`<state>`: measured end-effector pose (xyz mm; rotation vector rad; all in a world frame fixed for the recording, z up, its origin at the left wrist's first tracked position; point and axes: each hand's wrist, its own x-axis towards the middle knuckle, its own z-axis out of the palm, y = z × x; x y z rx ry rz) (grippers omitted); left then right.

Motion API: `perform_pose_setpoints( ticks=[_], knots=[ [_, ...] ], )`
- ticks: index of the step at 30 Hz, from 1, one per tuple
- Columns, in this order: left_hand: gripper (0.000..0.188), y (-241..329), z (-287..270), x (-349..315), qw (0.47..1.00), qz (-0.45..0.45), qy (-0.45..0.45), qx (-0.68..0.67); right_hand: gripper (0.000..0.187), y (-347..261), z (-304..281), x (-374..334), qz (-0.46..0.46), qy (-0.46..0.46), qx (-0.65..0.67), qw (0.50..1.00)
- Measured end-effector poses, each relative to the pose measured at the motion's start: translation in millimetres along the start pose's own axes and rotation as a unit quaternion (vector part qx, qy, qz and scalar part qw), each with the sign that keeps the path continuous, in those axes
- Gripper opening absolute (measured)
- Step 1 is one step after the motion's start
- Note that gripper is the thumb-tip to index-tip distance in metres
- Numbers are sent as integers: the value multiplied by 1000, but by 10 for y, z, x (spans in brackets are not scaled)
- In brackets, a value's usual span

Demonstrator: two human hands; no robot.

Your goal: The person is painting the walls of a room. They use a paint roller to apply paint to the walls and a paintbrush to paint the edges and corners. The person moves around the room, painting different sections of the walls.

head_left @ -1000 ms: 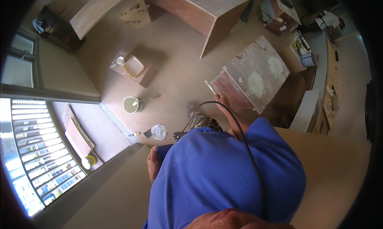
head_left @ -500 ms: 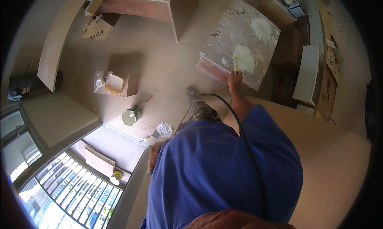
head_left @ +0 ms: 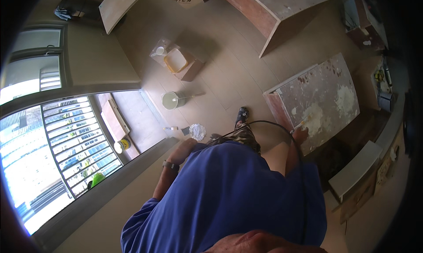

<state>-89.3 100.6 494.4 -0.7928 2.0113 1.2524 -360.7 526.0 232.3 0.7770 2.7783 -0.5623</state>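
Observation:
My right hand (head_left: 300, 136) is closed around a paintbrush (head_left: 305, 121) with pale bristles, at the near edge of a low wooden box with a paint-spattered top (head_left: 330, 83). Pale patches and dark spots mark that top. My left hand (head_left: 183, 151), with a watch on its wrist, hangs beside my hip against the blue shirt; its fingers are partly hidden. A crumpled pale wad (head_left: 197, 132) lies on the floor ahead of it.
A bucket (head_left: 170, 100) with a stick-like handle leaning out stands on the floor. Behind it a cardboard box (head_left: 192, 70) carries a yellow-rimmed tub (head_left: 175, 60) and a white cup (head_left: 160, 51). A dark cable (head_left: 282, 126) crosses before me. Another brush (head_left: 171, 128) lies near the doorway.
The view has turned, so the room's things sit further right. My left hand has come more fully into sight. My right hand still holds the brush, at the spattered top's edge.

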Motion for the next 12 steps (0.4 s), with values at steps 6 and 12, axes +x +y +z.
perform_pose_setpoints(
  ticks=[6,12],
  knots=[
    [37,-170,49,83,977,43,141,-156,37,-245,235,-398,-339,-257,23,904],
    [32,100,-613,-333,800,57,208,-559,40,-1743,-173,-2213,-232,-725,144,633]
  ],
)
